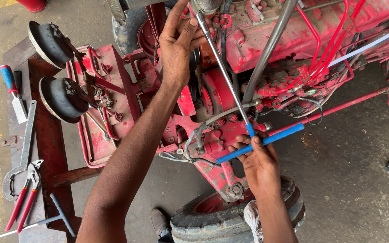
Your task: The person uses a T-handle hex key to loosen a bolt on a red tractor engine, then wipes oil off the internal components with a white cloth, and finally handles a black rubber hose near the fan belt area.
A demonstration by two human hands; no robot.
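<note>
Blue-handled T-wrench (230, 85) on a red tractor engine (266, 40).
Right hand (260, 164) grips the blue bar; left hand (178, 38) is open, steadying the shaft's top. Pliers (25, 195) lie nearby.

Pliers (23, 198) lie on the bench (50, 148), left of the tractor (257, 67).
</note>
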